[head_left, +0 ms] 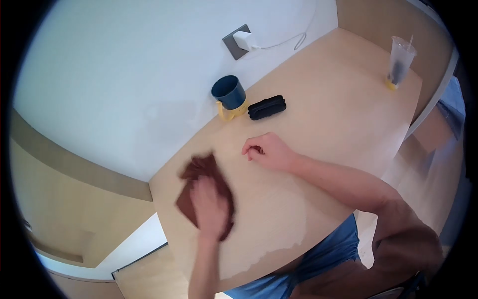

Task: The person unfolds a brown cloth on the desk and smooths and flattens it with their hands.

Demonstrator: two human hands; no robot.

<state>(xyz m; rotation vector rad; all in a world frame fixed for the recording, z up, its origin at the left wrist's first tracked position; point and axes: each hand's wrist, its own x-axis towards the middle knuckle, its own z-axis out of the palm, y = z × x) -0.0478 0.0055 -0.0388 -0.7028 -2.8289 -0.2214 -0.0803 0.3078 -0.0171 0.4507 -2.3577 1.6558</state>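
We have our left hand (pixel 209 202) on a brown cloth (pixel 186 202), which lies spread and partly bunched on the left part of the bench (pixel 338 114). Its fingers press down on the cloth; the hand is blurred, so we cannot tell whether they grip the fabric. Our right hand (pixel 269 151) is just above or on the bench, to the right of the cloth and apart from it, its fingers released and loosely curled. Beyond it, near the wall (pixel 134 65), we see a dark blue mug (pixel 233 97) with a yellow base and handle, upright, and just beside it a black case (pixel 267 107). A clear plastic cup (pixel 400 62) with a straw stands well apart, near the bench's far right end. A pale wet-looking patch (pixel 284 219) with a ragged edge spreads along our side.
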